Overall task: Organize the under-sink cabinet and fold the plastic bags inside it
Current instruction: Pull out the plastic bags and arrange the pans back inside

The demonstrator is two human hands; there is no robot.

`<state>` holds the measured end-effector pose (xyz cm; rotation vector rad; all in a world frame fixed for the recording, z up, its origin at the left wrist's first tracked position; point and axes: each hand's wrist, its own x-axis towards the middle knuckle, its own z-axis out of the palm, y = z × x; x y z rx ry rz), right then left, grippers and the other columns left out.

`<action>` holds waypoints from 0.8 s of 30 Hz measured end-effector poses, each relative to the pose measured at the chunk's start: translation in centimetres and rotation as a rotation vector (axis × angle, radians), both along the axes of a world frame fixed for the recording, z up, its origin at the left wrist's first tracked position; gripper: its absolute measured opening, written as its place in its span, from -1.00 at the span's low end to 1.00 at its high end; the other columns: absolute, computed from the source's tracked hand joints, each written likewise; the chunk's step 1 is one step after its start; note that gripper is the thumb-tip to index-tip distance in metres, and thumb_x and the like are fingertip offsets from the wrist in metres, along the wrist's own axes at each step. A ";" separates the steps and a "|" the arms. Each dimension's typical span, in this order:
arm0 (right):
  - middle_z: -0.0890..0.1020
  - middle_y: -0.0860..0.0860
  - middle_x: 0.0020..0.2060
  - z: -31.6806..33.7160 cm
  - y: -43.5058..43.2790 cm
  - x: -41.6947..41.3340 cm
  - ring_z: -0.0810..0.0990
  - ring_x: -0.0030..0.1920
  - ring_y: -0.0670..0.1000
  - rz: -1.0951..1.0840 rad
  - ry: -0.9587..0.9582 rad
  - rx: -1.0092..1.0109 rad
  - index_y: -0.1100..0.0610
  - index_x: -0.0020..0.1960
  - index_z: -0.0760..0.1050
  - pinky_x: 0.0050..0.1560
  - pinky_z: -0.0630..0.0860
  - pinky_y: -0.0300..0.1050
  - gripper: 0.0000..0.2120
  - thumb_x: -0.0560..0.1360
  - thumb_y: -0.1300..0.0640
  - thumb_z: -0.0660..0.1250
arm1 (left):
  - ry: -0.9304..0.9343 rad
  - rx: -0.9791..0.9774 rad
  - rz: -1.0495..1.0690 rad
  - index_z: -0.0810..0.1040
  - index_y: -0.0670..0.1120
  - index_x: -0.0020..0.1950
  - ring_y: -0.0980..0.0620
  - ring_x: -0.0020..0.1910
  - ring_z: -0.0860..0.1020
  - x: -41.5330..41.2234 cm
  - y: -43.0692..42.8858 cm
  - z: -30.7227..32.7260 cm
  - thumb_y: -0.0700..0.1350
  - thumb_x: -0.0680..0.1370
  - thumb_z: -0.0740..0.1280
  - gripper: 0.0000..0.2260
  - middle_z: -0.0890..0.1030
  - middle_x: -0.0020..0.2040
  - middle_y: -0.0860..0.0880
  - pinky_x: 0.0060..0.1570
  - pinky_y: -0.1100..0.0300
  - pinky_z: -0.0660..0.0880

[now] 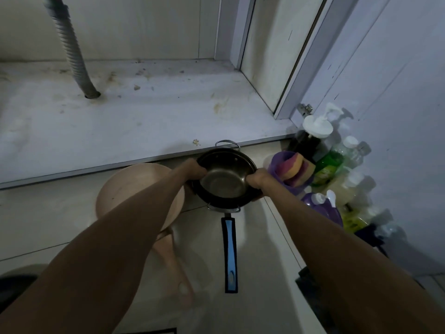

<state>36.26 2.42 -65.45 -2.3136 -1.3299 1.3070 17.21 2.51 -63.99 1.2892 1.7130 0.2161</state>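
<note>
Two hands clench a steel pot (224, 184) by its rim, left hand (193, 169) on the left, right hand (258, 179) on the right (blue-handled pan (230, 249) beneath), just near of the cabinet base (144, 112).

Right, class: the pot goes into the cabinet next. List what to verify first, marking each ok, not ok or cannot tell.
Grip: the left hand and right hand both hold the steel pot by its rim: ok.
Hold on the frying pan beneath: cannot tell.
State of the cabinet floor: not ok, stains and crumbs.
Clearance from the drain hose: ok, it stands far left.
Clearance from the bottles: ok, on the floor at right.
</note>
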 end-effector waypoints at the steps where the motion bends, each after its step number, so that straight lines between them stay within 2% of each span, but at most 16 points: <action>1: 0.62 0.29 0.03 0.5 0.1 -0.4 0.68 -0.08 0.28 0.015 -0.002 0.020 0.35 0.16 0.45 -0.07 0.65 0.17 -0.75 0.53 0.25 0.30 | -0.009 -0.003 0.017 0.47 -0.33 0.15 -0.16 -0.39 0.53 -0.5 -0.1 0.7 -0.29 0.55 0.18 -0.79 0.51 -0.25 -0.22 -0.66 0.12 0.49; 3: 0.62 0.27 0.04 1.3 0.5 -1.8 0.67 -0.06 0.27 0.069 -0.021 0.064 0.36 0.17 0.46 -0.03 0.64 0.16 -0.71 0.49 0.25 0.32 | -0.022 -0.019 0.042 0.48 -0.29 0.14 -0.18 -0.37 0.57 -2.1 -0.6 2.0 -0.28 0.54 0.20 -0.79 0.56 -0.19 -0.25 -0.51 0.02 0.58; 5: 0.61 0.28 0.02 2.4 0.5 -3.8 0.67 -0.09 0.27 0.136 -0.011 0.075 0.34 0.15 0.46 -0.08 0.65 0.15 -0.74 0.49 0.27 0.32 | -0.018 -0.032 0.074 0.49 -0.31 0.12 -0.18 -0.35 0.61 -4.0 -1.6 3.0 -0.27 0.53 0.23 -0.80 0.59 -0.18 -0.26 -0.33 -0.04 0.62; 10: 0.62 0.30 0.00 3.6 -0.3 -9.5 0.69 -0.16 0.27 0.281 0.047 0.059 0.35 0.18 0.48 -0.20 0.67 0.14 -0.72 0.49 0.31 0.30 | 0.032 -0.044 0.188 0.46 -0.29 0.04 -0.18 -0.32 0.62 -9.6 -4.4 4.0 -0.25 0.55 0.22 -0.87 0.60 -0.17 -0.27 -0.19 -0.06 0.63; 12: 0.63 0.30 -0.03 3.4 -1.0 -11.8 0.69 -0.16 0.27 0.343 0.062 0.057 0.35 0.18 0.49 -0.17 0.66 0.17 -0.72 0.48 0.32 0.28 | 0.048 -0.048 0.228 0.46 -0.28 0.04 -0.20 -0.31 0.61 -11.6 -5.8 3.9 -0.25 0.56 0.17 -0.85 0.60 -0.20 -0.27 -0.19 -0.07 0.63; 15: 0.63 0.29 -0.03 2.8 -1.8 -14.9 0.69 -0.16 0.26 0.416 0.090 0.057 0.33 0.16 0.48 -0.15 0.66 0.18 -0.74 0.49 0.31 0.25 | 0.056 -0.062 0.301 0.48 -0.28 0.11 -0.21 -0.30 0.61 -14.5 -7.8 3.1 -0.26 0.57 0.16 -0.82 0.60 -0.16 -0.29 -0.33 -0.02 0.61; 16: 0.62 0.28 -0.02 2.4 -2.0 -15.9 0.68 -0.14 0.26 0.440 0.099 0.071 0.31 0.16 0.48 -0.14 0.66 0.19 -0.73 0.48 0.29 0.25 | 0.067 -0.058 0.325 0.47 -0.29 0.16 -0.24 -0.25 0.62 -15.5 -8.3 2.6 -0.25 0.56 0.18 -0.78 0.60 -0.08 -0.31 -0.31 -0.04 0.62; 18: 0.61 0.27 0.03 1.5 -2.1 -17.2 0.66 -0.06 0.26 0.482 0.083 0.100 0.27 0.19 0.48 -0.06 0.64 0.21 -0.66 0.43 0.24 0.27 | 0.125 -0.029 0.374 0.47 -0.30 0.23 -0.26 -0.06 0.62 -16.8 -9.1 1.5 -0.22 0.54 0.21 -0.71 0.58 0.08 -0.32 -0.10 -0.10 0.63; 20: 0.60 0.23 0.07 0.7 -2.2 -18.0 0.63 0.03 0.24 0.522 0.044 0.128 0.24 0.22 0.48 0.04 0.61 0.19 -0.62 0.41 0.21 0.28 | 0.174 -0.010 0.410 0.46 -0.32 0.27 -0.25 0.07 0.60 -17.6 -9.8 0.5 -0.17 0.53 0.24 -0.64 0.57 0.15 -0.30 0.09 -0.09 0.57; 24: 0.55 0.20 0.05 -0.3 -2.6 -18.5 0.58 0.10 0.23 0.520 -0.014 0.135 0.24 0.25 0.45 0.12 0.57 0.14 -0.63 0.46 0.19 0.29 | 0.194 0.009 0.435 0.46 -0.31 0.29 -0.23 0.12 0.59 -17.9 -10.3 -1.2 -0.14 0.51 0.28 -0.59 0.58 0.17 -0.29 0.14 -0.02 0.54</action>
